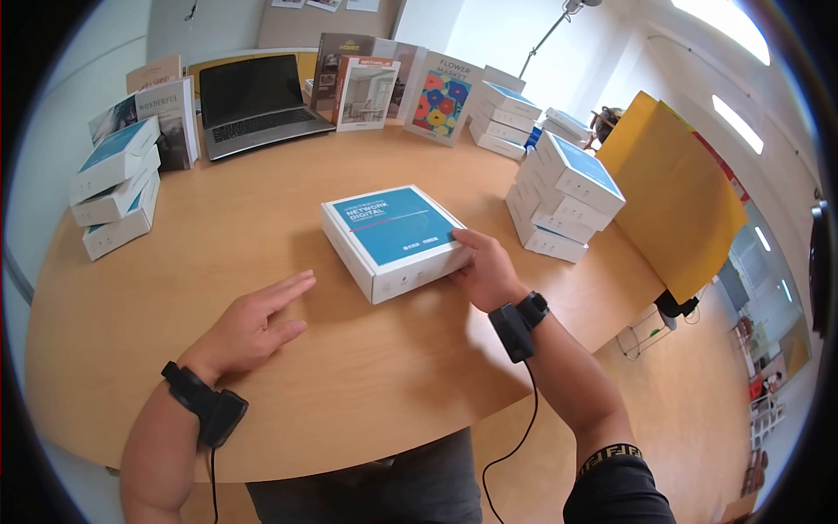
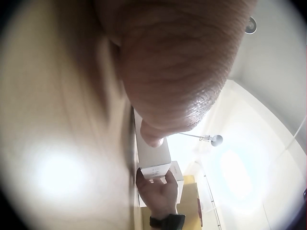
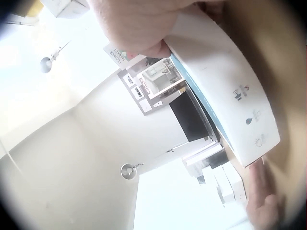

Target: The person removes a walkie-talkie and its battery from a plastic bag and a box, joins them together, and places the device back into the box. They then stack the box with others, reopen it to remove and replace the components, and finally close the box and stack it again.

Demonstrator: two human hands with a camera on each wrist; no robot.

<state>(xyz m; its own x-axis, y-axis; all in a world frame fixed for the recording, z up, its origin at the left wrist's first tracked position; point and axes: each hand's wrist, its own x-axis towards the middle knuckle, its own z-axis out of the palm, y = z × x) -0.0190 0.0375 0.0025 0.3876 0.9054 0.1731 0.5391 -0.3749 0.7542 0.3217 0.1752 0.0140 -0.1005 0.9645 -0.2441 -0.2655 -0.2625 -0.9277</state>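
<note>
Network Digital box, white with a blue top, lies on the person's side of the laptop and somewhat to the laptop's right, on or just over the table (whether its underside rests flat all round, I cannot tell). The right hand is the nearer one: it grips the box near the corner farthest from the laptop on the right, thumb over the top, other fingers tucked below the edge, so the box extends from them leftward and toward the laptop. The top looks close to square, and no long axis stands out.

The left hand, toward the person from the laptop, holds nothing; its fingers are nearly straight, thumb spread away, their tips aimed at the box with a gap between.

A stack of similar boxes stands well right of the laptop; another stack is on its left.
</note>
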